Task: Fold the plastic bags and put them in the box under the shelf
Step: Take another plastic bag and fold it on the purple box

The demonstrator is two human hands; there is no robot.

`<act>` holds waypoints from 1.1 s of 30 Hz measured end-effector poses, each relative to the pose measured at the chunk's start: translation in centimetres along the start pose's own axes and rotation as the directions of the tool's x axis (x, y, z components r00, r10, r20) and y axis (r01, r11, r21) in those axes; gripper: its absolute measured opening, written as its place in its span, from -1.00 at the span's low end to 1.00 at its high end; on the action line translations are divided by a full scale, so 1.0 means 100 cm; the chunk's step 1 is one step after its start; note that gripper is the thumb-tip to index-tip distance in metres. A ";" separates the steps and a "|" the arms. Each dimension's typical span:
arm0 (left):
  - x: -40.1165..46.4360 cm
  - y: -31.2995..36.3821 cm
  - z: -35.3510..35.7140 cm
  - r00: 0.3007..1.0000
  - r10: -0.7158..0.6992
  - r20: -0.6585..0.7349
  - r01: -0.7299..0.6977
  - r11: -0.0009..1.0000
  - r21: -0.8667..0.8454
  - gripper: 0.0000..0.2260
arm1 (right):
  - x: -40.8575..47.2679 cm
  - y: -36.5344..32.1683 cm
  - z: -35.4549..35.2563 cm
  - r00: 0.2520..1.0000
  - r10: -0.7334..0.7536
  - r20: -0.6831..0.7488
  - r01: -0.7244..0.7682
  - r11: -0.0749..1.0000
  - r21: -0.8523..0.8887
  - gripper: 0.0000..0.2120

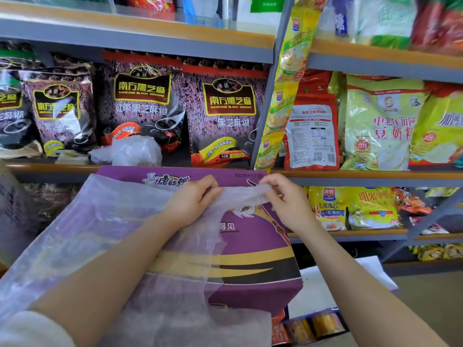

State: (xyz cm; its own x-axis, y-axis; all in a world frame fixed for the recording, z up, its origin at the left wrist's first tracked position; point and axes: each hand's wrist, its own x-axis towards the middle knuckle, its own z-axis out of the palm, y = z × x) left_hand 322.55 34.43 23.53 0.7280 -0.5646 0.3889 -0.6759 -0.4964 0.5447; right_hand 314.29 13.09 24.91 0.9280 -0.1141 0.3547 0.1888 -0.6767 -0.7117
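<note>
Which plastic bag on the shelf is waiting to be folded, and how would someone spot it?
Look at the shelf holding the black sesame packets. The crumpled clear bag sits at its front edge, just above the purple carton. It is the only unprinted, see-through item there.

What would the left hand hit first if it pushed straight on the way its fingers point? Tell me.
Likely the right hand: the left hand points right along the plastic bag handle both pinch. Depth is unclear.

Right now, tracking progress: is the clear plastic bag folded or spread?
Spread: the clear plastic bag lies open across the purple carton, both hands pinching one handle.
</note>
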 end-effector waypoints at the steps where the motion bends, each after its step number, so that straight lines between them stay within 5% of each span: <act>1: -0.001 0.001 -0.001 1.000 -0.002 -0.032 0.002 1.000 -0.002 -0.76 | -0.001 -0.002 0.000 1.000 0.017 -0.024 -0.017 1.000 0.020 -0.79; 8: -0.004 0.003 -0.003 0.993 -0.017 -0.115 0.017 1.000 -0.009 -0.80 | -0.007 -0.008 0.012 0.966 0.234 -0.109 -0.213 0.961 0.176 -0.79; 13: -0.004 0.001 -0.001 0.992 -0.011 -0.125 0.009 1.000 -0.016 -0.81 | -0.014 0.000 0.007 0.991 0.026 -0.131 -0.033 0.998 -0.050 -0.80; 16: -0.003 0.000 0.000 0.993 0.008 -0.115 -0.008 1.000 0.006 -0.78 | -0.008 0.001 0.001 0.969 0.034 -0.246 -0.046 0.998 -0.041 -0.89; 20: -0.004 0.000 0.000 0.991 -0.010 -0.131 0.004 0.999 -0.043 -0.76 | -0.004 -0.007 -0.001 0.974 0.005 -0.226 -0.023 0.997 -0.078 -0.87; 24: -0.004 0.000 -0.001 0.990 -0.031 -0.137 0.019 0.996 -0.091 -0.85 | 0.001 -0.013 0.000 0.982 0.147 -0.117 -0.124 0.975 0.185 -0.80; 28: -0.004 -0.001 -0.002 0.985 -0.056 -0.164 0.035 0.991 -0.127 -0.85 | 0.007 -0.019 -0.001 0.961 0.216 0.173 -0.276 0.711 0.647 -0.76; 33: -0.003 -0.004 -0.001 0.984 -0.062 -0.169 0.040 0.990 -0.133 -0.84 | 0.013 -0.008 -0.013 0.916 0.128 0.380 -0.401 0.308 0.863 -0.86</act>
State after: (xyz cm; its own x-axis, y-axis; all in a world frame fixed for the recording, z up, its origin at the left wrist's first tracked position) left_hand 322.59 34.87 23.31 0.7775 -0.4132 0.4740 -0.6251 -0.4261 0.6540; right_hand 314.89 12.57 26.76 0.9963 0.0855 0.0032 -0.0371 0.4647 -0.8847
